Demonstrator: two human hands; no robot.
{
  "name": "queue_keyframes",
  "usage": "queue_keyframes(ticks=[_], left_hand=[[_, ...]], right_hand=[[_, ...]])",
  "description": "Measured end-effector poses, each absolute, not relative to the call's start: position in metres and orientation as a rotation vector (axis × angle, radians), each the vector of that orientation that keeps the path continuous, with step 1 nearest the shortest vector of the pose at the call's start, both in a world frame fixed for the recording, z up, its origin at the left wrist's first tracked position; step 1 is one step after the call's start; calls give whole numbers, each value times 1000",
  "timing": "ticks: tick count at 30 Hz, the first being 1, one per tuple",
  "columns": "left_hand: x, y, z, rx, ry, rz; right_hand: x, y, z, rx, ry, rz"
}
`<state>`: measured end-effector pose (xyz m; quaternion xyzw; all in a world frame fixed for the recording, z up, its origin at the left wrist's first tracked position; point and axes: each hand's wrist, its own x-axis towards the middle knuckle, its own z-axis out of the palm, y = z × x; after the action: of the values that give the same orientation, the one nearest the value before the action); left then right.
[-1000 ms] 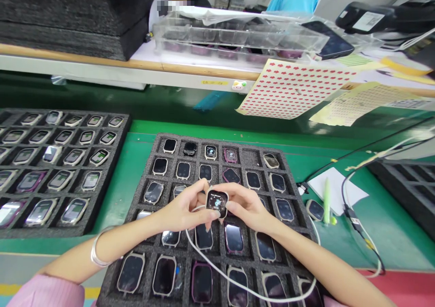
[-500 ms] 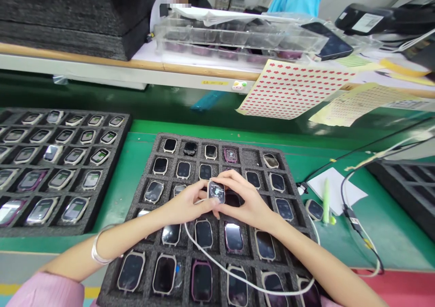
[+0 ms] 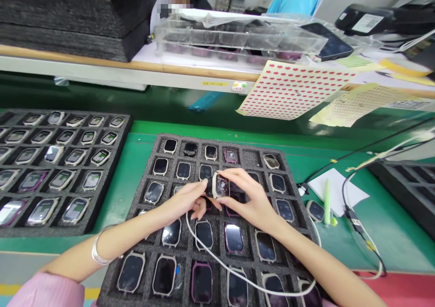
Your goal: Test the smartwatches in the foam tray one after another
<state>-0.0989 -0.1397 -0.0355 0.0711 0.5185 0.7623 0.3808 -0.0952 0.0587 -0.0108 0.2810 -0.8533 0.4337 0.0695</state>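
Note:
A black foam tray [image 3: 141,187] with pockets full of small smartwatch bodies lies in front of me on the green belt. Both hands meet over its middle. My right hand [image 3: 249,200] pinches one watch body [image 3: 220,185] by its edges and holds it tilted above the tray. My left hand [image 3: 185,201] grips the end of a white cable [image 3: 217,261] against the watch's left side. The cable loops down over the near rows and off to the right.
A second foam tray [image 3: 113,162] of watches sits to the left. A white paper with a green pen [image 3: 326,194] and cables lie to the right, beside another black tray [image 3: 408,184]. Clear plastic trays [image 3: 238,35], sticker sheets [image 3: 292,87] and a person are beyond.
The watch has been carried a little farther from me and turned, its screen now tilted to the right. Both hands followed it; the left fingers now sit at its left side.

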Motion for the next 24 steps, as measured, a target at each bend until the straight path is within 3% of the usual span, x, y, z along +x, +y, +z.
queue_keyframes(ticks=[5, 19, 24], left_hand=[[-97, -140, -36, 276, 1451, 1895], [-91, -142, -33, 531, 1894, 1776], [-89, -140, -36, 389, 1807, 1757]], right_hand=[[-94, 54, -21, 986, -2582, 1142], [-90, 54, -21, 1047, -2512, 1232], [-88, 51, -23, 1051, -2510, 1246]])
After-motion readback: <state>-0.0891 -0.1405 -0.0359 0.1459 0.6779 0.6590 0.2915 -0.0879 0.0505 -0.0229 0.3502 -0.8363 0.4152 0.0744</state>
